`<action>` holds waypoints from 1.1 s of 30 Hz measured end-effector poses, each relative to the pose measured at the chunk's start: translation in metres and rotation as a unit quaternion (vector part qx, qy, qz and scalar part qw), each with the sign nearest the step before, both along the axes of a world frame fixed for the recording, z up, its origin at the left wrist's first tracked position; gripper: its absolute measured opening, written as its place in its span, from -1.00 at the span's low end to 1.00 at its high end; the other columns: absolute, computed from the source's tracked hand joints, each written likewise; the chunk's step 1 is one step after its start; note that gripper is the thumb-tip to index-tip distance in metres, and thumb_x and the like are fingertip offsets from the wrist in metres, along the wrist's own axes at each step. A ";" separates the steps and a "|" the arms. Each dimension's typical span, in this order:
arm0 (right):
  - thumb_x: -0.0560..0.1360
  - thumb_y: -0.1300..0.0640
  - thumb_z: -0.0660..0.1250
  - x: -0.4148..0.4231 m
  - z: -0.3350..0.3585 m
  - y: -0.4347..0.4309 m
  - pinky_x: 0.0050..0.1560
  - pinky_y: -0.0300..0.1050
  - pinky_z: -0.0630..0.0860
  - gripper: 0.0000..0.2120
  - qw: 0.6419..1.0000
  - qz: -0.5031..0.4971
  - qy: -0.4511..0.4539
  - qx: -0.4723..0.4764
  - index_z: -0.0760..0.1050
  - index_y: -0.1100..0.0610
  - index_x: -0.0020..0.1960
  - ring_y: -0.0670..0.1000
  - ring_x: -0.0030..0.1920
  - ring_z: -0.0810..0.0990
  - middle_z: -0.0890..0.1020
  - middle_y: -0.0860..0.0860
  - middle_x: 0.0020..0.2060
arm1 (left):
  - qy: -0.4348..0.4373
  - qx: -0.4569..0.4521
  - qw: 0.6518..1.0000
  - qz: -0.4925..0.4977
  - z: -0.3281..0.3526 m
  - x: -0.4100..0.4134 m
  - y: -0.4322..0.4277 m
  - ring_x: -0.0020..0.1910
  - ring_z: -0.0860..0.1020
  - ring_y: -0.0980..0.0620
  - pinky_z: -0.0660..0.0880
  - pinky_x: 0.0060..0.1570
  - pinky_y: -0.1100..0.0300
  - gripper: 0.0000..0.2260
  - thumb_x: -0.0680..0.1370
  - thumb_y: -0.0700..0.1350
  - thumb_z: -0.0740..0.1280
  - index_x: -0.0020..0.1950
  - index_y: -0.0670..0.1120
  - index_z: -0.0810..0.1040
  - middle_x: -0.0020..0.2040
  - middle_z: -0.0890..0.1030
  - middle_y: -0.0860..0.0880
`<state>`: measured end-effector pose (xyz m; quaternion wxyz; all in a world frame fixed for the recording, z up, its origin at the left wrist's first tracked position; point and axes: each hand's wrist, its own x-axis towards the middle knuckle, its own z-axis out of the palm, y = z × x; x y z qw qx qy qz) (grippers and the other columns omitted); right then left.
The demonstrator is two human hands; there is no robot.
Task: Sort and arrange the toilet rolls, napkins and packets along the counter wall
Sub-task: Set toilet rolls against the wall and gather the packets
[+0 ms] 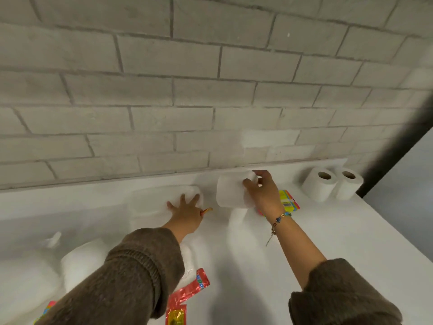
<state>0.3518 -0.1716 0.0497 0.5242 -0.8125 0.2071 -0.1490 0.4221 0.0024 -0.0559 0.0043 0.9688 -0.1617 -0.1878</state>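
Observation:
My right hand [260,195] grips a white toilet roll [230,192] from above, held just over the white counter [304,242] close to the brick wall. My left hand [186,213] lies flat with fingers spread on a white napkin pack [154,199] near the wall. Two toilet rolls [332,185] stand upright side by side at the far right by the wall. A yellow and pink packet [289,200] lies behind my right wrist. A red packet strip [189,292] and a red and yellow packet [175,316] lie at the front.
More white rolls or packs [79,261], washed out by glare, sit at the left under my left sleeve. A coloured packet [48,308] peeks out at the lower left. The counter's right edge [398,233] runs diagonally, with a dark strip beyond.

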 end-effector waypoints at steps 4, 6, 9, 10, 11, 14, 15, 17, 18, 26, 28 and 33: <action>0.45 0.09 0.33 0.017 -0.003 0.021 0.03 -0.07 0.44 -0.57 0.994 0.044 0.050 -0.089 0.39 0.14 0.30 0.11 0.07 0.52 0.52 0.07 0.08 | 0.015 0.002 1.000 0.017 0.001 -0.005 0.030 0.52 -0.20 -0.17 -0.09 0.31 -0.48 -0.60 0.64 0.05 -0.05 0.46 0.06 0.27 0.56 -0.16 0.12; 0.45 0.09 0.31 0.030 -0.005 0.037 0.06 -0.09 0.44 -0.55 0.987 0.075 0.075 -0.119 0.37 0.13 0.32 0.13 0.15 0.51 0.52 0.09 0.19 | 0.019 -0.015 0.999 0.031 0.000 -0.008 0.051 0.52 -0.19 -0.16 -0.09 0.32 -0.48 -0.60 0.64 0.06 -0.04 0.45 0.05 0.30 0.56 -0.14 0.13; 0.44 0.07 0.30 0.049 -0.018 0.069 -0.10 -0.18 0.38 -0.57 0.966 0.154 0.110 -0.173 0.38 0.15 0.27 0.11 0.07 0.51 0.52 0.10 0.19 | 0.016 -0.044 0.997 0.068 0.001 -0.012 0.088 0.53 -0.18 -0.13 -0.08 0.34 -0.45 -0.54 0.63 0.06 -0.02 0.53 0.03 0.06 0.56 -0.11 0.11; 0.44 0.06 0.30 0.055 -0.025 0.078 -0.09 -0.18 0.37 -0.56 0.956 0.180 0.125 -0.197 0.38 0.15 0.27 0.11 0.09 0.50 0.51 0.10 0.19 | 0.015 -0.049 0.995 0.081 0.001 -0.014 0.099 0.53 -0.17 -0.12 -0.08 0.35 -0.43 -0.52 0.63 0.06 -0.02 0.54 0.03 -0.01 0.56 -0.10 0.11; 0.44 0.04 0.29 0.059 -0.032 0.085 -0.04 -0.16 0.39 -0.55 0.944 0.198 0.141 -0.221 0.36 0.15 0.29 0.12 0.12 0.49 0.49 0.11 0.20 | 0.017 -0.049 0.995 0.087 0.002 -0.015 0.106 0.53 -0.17 -0.12 -0.07 0.36 -0.43 -0.51 0.63 0.07 -0.02 0.54 0.04 -0.03 0.56 -0.09 0.10; 0.46 -0.01 0.27 0.072 -0.054 0.102 0.10 -0.06 0.42 -0.49 0.905 0.244 0.191 -0.292 0.30 0.18 0.34 0.17 0.18 0.47 0.45 0.15 0.24 | 0.034 -0.035 0.995 0.084 0.008 -0.019 0.131 0.53 -0.18 -0.11 -0.07 0.36 -0.43 -0.58 0.64 0.06 -0.04 0.49 0.02 0.21 0.56 -0.12 0.14; 0.47 -0.03 0.25 0.073 -0.060 0.105 0.11 -0.05 0.42 -0.49 0.892 0.254 0.202 -0.315 0.29 0.20 0.34 0.19 0.18 0.47 0.45 0.17 0.24 | 0.040 -0.036 0.995 0.082 0.010 -0.020 0.135 0.53 -0.18 -0.11 -0.08 0.36 -0.42 -0.59 0.64 0.07 -0.04 0.44 0.02 0.30 0.56 -0.13 0.15; 0.48 -0.06 0.22 0.074 -0.069 0.111 0.11 -0.02 0.45 -0.48 0.885 0.260 0.202 -0.330 0.28 0.21 0.33 0.21 0.16 0.48 0.45 0.20 0.22 | 0.038 -0.047 0.995 0.080 0.012 -0.021 0.144 0.54 -0.17 -0.11 -0.11 0.39 -0.38 -0.58 0.63 0.09 -0.04 0.41 -0.01 0.35 0.56 -0.10 0.14; 0.49 -0.06 0.21 0.074 -0.071 0.112 0.11 -0.02 0.45 -0.48 0.887 0.257 0.197 -0.328 0.28 0.21 0.34 0.21 0.16 0.48 0.45 0.20 0.22 | 0.030 -0.059 0.994 0.083 0.013 -0.021 0.145 0.54 -0.17 -0.11 -0.14 0.42 -0.33 -0.56 0.63 0.09 -0.05 0.45 -0.04 0.29 0.56 -0.07 0.11; 0.53 -0.17 0.16 0.041 -0.046 0.088 0.15 -0.04 0.43 -0.44 0.919 0.208 0.137 -0.307 0.24 0.12 0.41 0.15 0.24 0.47 0.42 0.12 0.30 | -0.100 -0.231 0.964 0.084 0.044 -0.035 0.132 0.22 0.44 -0.12 0.36 0.15 0.12 -0.62 0.62 0.07 0.06 -0.03 -0.15 0.56 0.18 0.49 -0.09; 0.53 -0.13 0.18 0.023 -0.040 0.078 0.12 -0.07 0.44 -0.49 0.924 0.198 0.123 -0.302 0.27 0.11 0.39 0.13 0.21 0.49 0.45 0.10 0.28 | -0.095 -0.247 0.959 0.100 0.058 -0.044 0.122 -0.09 0.51 -0.09 0.37 -0.14 0.13 -0.61 0.62 0.09 0.05 -0.15 -0.15 0.48 -0.12 0.50 -0.07; 0.52 -0.07 0.24 -0.034 -0.038 0.055 0.08 -0.11 0.46 -0.54 0.935 0.169 0.095 -0.297 0.34 0.11 0.35 0.09 0.19 0.51 0.52 0.10 0.22 | -0.024 -0.340 0.933 0.119 0.076 -0.076 0.095 -0.18 0.52 -0.11 0.40 -0.10 0.07 -0.61 0.62 0.07 0.08 0.00 -0.22 0.52 -0.22 0.55 -0.13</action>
